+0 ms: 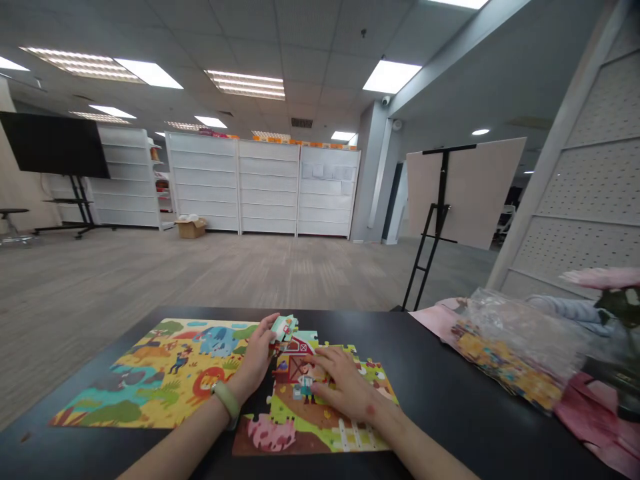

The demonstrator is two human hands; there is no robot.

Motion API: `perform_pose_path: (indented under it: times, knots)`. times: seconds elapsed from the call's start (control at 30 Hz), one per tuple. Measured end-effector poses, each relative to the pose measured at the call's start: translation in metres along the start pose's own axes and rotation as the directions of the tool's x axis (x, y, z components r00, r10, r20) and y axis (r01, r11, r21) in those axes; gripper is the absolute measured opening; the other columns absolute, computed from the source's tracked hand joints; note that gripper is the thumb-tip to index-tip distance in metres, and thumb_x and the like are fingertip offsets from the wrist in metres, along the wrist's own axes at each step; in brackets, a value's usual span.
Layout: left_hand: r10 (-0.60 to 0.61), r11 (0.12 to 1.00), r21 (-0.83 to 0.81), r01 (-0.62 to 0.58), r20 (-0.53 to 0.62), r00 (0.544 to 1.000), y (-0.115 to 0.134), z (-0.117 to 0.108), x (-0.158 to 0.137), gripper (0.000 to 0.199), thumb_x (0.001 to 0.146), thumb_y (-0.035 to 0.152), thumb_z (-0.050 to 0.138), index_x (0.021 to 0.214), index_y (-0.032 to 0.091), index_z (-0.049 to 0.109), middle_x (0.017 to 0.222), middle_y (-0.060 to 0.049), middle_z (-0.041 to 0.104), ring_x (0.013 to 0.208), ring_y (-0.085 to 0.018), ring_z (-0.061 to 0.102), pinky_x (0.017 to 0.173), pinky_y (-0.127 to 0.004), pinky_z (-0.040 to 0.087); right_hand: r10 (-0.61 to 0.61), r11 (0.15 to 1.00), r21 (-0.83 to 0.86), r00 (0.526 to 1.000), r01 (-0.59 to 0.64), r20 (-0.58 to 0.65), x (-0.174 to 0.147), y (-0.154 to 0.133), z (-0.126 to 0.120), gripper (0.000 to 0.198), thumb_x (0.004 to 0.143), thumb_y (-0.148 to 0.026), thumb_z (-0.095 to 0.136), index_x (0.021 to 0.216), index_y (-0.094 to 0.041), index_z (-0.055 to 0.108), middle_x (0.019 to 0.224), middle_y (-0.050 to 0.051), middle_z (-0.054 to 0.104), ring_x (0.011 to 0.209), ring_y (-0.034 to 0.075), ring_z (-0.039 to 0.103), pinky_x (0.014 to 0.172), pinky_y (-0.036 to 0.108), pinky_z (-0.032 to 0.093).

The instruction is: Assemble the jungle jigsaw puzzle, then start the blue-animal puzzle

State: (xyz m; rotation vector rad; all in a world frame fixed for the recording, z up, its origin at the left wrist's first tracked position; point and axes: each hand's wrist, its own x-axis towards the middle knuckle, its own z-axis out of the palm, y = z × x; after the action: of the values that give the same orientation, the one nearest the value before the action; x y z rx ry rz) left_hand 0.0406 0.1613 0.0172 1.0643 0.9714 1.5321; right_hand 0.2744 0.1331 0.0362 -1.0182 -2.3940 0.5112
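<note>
Bare forearms (183, 437) extend to a knobbly puzzle (323, 427), right hand (345, 383) spread over it, left hand (257, 357) pinching a seemingly cardboard piece (285, 328).

A black screen (55, 145) stood on a wheeled stand (79, 200) at the left, a cardboard box (191, 229) sat before white shelving (267, 187), and a black easel (443, 193) held a pale board (477, 190).

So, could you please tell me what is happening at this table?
A person's left hand holds a small puzzle piece at the upper left of a farm puzzle, while the right hand rests on that puzzle. Its top and left edges are ragged, so it looks unfinished. An animal puzzle lies to the left, and a clear plastic bag lies to the right.
</note>
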Motion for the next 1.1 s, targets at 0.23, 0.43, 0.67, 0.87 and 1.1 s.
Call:
perform_pose_path:
  times: [0.23,0.43,0.67,0.87,1.1]
  knots:
    - [-0.064,0.998,-0.008,0.064,0.025,0.998,-0.006,0.003,-0.005,0.044,0.072,0.027,0.063,0.115,0.022,0.054,0.097,-0.004,0.067,0.081,-0.021,0.066,0.075,-0.034,0.054,0.065,0.995,0.081,0.993,-0.056,-0.101,0.000,0.001,0.005,0.045,0.071,-0.016,0.077,0.114,-0.022,0.064,0.116,0.006,0.066,0.111,0.025,0.059,0.100,0.039,0.045]
    - [-0.086,0.995,0.076,0.070,0.233,0.969,-0.004,0.021,-0.023,0.037,0.080,0.037,0.068,0.113,0.021,0.063,0.111,-0.006,0.068,0.101,-0.026,0.064,0.087,-0.034,0.051,-0.126,0.986,0.068,0.952,0.151,-0.279,0.001,-0.011,0.000,0.038,0.073,-0.016,0.081,0.107,-0.022,0.064,0.121,0.008,0.062,0.116,0.025,0.057,0.101,0.040,0.046]
    - [0.004,0.935,0.323,-0.143,0.396,0.918,-0.006,0.028,-0.037,0.044,0.085,0.035,0.069,0.126,0.025,0.059,0.131,-0.006,0.062,0.126,-0.029,0.052,0.107,-0.037,0.040,-0.081,0.991,0.091,0.974,0.102,-0.214,0.002,-0.010,-0.002,0.040,0.078,-0.025,0.078,0.114,-0.020,0.063,0.132,0.011,0.057,0.120,0.024,0.057,0.104,0.038,0.046]
    - [-0.077,0.980,0.198,0.007,0.348,0.934,-0.011,0.024,-0.037,0.046,0.085,0.038,0.065,0.127,0.022,0.056,0.131,-0.009,0.060,0.100,-0.026,0.066,0.084,-0.035,0.054,0.256,0.944,-0.193,0.963,-0.269,-0.089,-0.025,0.019,-0.056,0.028,0.088,-0.021,0.054,0.112,-0.016,0.065,0.116,0.012,0.065,0.114,0.026,0.057,0.102,0.038,0.042]
    - [-0.106,0.983,0.176,0.055,0.298,0.949,-0.012,0.025,-0.039,0.047,0.083,0.041,0.069,0.125,0.024,0.057,0.123,-0.007,0.063,0.085,-0.021,0.067,0.071,-0.029,0.055,0.479,0.856,-0.243,0.877,-0.457,0.039,-0.054,0.040,-0.072,0.040,0.073,-0.024,0.069,0.113,-0.017,0.067,0.110,0.011,0.067,0.105,0.027,0.062,0.091,0.034,0.044]
